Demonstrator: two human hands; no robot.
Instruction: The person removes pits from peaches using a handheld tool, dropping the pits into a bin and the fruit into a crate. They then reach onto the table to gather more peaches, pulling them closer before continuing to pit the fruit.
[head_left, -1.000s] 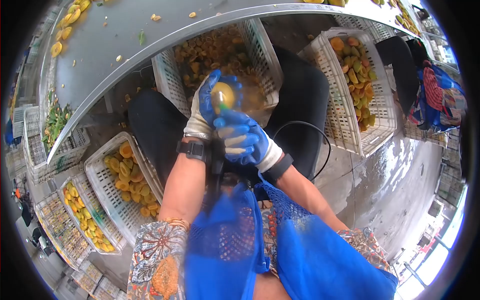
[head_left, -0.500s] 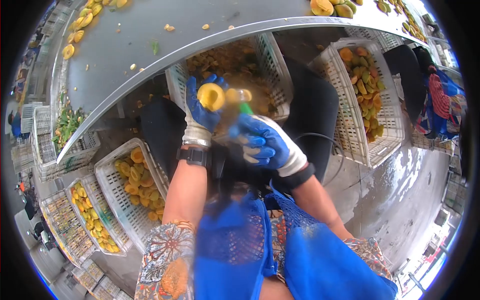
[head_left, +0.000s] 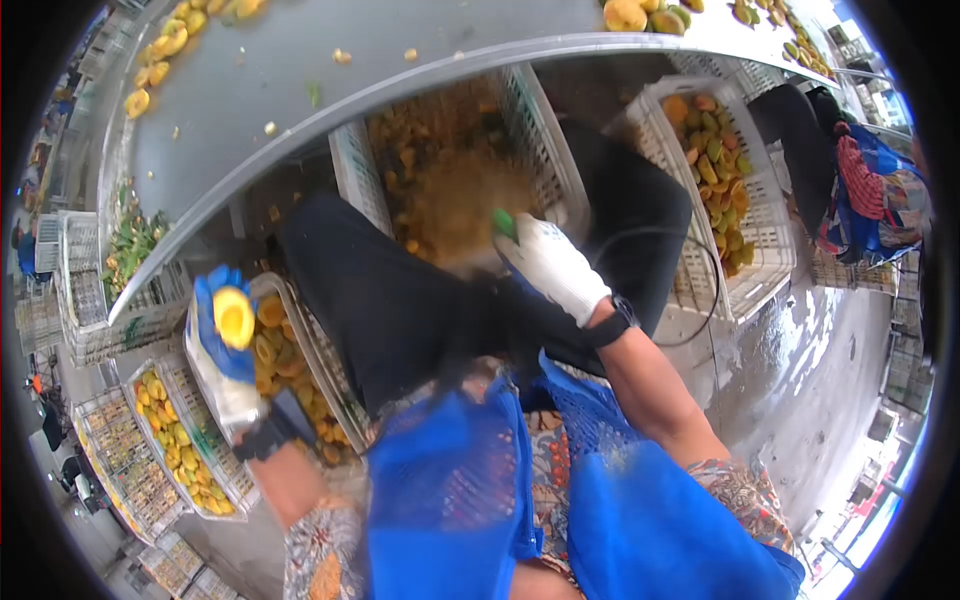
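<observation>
My left hand point(head_left: 205, 345), in a blue-and-white glove, has its fingers around a yellow peach half point(head_left: 235, 318) with its hollow facing up. It is over the left side of a white crate full of peach halves point(head_left: 283, 345). My right hand point(head_left: 555, 265), gloved too, is closed on a small tool with a green handle point(head_left: 505, 222); the tool's working end is blurred. Below it, between my knees, a white crate point(head_left: 350, 180) holds brownish peach scraps and pits point(head_left: 450, 190), partly blurred.
A metal table point(head_left: 300, 70) edges across the top, with peaches point(head_left: 645, 15) and scattered pits on it. To the right stands a white crate point(head_left: 672, 215) of peach halves, with a cable point(head_left: 712, 290) beside it. Another person point(head_left: 865, 190) sits at far right.
My left hand has moved left and down with the peach half, from above the middle crate to the left crate. My right hand has shifted slightly right, turning its back upward.
</observation>
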